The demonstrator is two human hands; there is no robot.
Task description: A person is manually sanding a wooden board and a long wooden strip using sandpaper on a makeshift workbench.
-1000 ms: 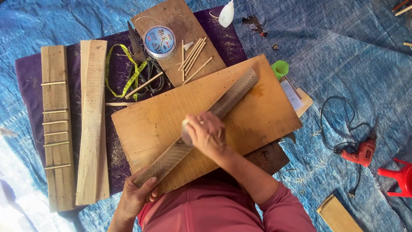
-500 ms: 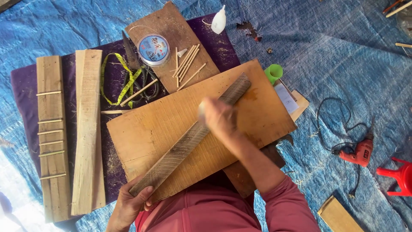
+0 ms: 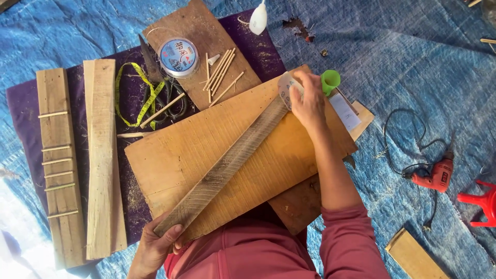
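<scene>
The long strip [image 3: 227, 165] lies slanted on the board [image 3: 268, 155] — stiff, light, rough. The left hand [image 3: 157, 248] grips its near end; the right hand [image 3: 307, 101] presses sandpaper [image 3: 285, 88] on the far end.

The right hand [image 3: 308, 98] covers the far end of the long wood strip [image 3: 227, 165] and most of the pale pad [image 3: 285, 88] it presses there, the left hand [image 3: 155, 248] hides the near end, and the red stool [image 3: 480, 204] is cut off by the edge.
</scene>
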